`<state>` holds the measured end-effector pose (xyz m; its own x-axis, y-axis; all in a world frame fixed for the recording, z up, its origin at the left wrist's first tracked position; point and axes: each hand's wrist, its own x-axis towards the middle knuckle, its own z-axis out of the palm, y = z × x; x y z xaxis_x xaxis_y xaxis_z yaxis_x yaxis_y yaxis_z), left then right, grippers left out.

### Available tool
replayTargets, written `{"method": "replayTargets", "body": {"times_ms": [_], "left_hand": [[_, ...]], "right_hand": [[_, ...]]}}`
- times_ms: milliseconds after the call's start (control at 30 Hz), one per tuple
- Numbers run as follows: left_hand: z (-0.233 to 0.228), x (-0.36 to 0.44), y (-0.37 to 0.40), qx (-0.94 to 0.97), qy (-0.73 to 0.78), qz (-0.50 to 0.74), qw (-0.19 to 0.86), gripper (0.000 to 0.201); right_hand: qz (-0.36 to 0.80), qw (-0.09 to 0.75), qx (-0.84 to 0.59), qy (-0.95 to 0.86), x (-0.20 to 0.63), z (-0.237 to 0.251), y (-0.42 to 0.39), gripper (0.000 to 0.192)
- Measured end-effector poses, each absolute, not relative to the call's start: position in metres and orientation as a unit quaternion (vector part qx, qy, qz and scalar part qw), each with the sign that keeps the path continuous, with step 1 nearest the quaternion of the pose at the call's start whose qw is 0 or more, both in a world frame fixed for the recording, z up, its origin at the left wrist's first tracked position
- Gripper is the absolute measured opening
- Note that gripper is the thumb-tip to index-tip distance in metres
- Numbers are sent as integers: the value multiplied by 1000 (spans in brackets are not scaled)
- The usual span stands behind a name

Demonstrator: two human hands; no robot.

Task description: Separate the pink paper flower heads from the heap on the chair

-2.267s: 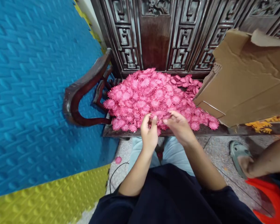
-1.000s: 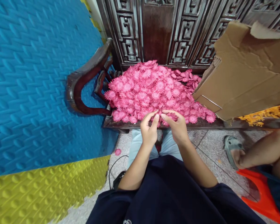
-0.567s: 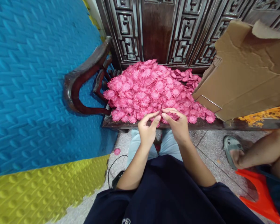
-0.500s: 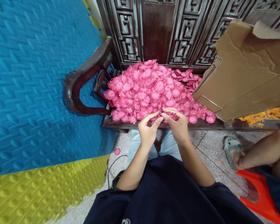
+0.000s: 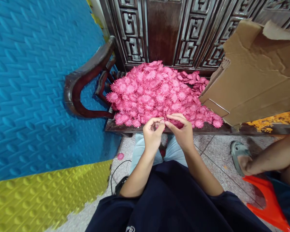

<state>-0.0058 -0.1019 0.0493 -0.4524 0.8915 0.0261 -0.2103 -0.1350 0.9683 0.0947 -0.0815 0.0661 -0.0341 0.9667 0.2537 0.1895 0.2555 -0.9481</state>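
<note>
Both hands meet at frame centre, at the near edge of the pink flower pile (image 5: 157, 93). Left hand (image 5: 152, 135) and right hand (image 5: 182, 132) have fingertips pinched together; whether they grip a flower, can't tell.

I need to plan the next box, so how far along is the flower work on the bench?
Done: no finished batch can be told apart; only one stray flower lies on the floor. In hand: the left hand and right hand meet fingertip to fingertip over a pink piece at the pile's near edge. Left: a big heap of pink flowers covers the bench seat beside the cardboard box, so most looks unhandled.
</note>
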Motion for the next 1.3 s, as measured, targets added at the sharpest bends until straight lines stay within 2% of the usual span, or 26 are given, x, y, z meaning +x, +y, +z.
{"method": "replayTargets", "body": {"times_ms": [267, 600, 933, 1133, 1300], "left_hand": [[53, -11, -99, 271, 459, 673, 514, 16], [53, -14, -100, 248, 423, 652, 578, 23], [53, -11, -106, 234, 433, 673, 552, 16], [58, -16, -109, 248, 443, 684, 523, 25], [61, -21, -110, 282, 423, 669, 542, 28]], "right_hand": [[377, 516, -465, -612, 97, 70, -85, 20], [396, 537, -446, -596, 97, 71, -89, 13], [395, 536, -465, -583, 95, 72, -93, 9], [498, 512, -448, -537, 93, 63, -91, 15], [582, 489, -418, -497, 96, 61, -90, 13]]}}
